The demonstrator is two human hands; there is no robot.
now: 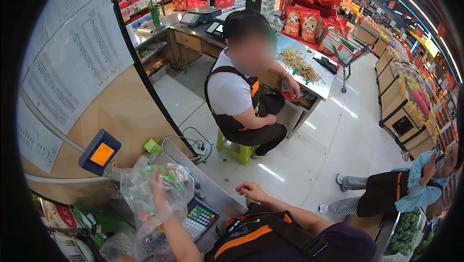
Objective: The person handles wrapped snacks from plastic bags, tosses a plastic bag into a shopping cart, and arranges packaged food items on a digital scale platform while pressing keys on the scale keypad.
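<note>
At the lower left, my left hand (157, 182) is in the folds of a clear plastic bag (140, 189) with green print, gripping it. The bag covers much of a weighing scale, whose keypad (199, 219) shows beside my forearm. Orange-brown items show dimly through the plastic. My right hand (251, 192) hangs in front of my apron (251, 240), fingers loosely curled with nothing visible in them. Above the bag, the scale's display (100, 153) glows orange on its pole.
A co-worker (232, 83) in an apron sits on a green stool (237, 150) beside a metal table (321, 78) with a heap of thin beans or stalks (299, 64). Another person (386, 192) stands at right. A shopping cart (342, 47) stands behind the table. Cables (200, 143) lie on the floor.
</note>
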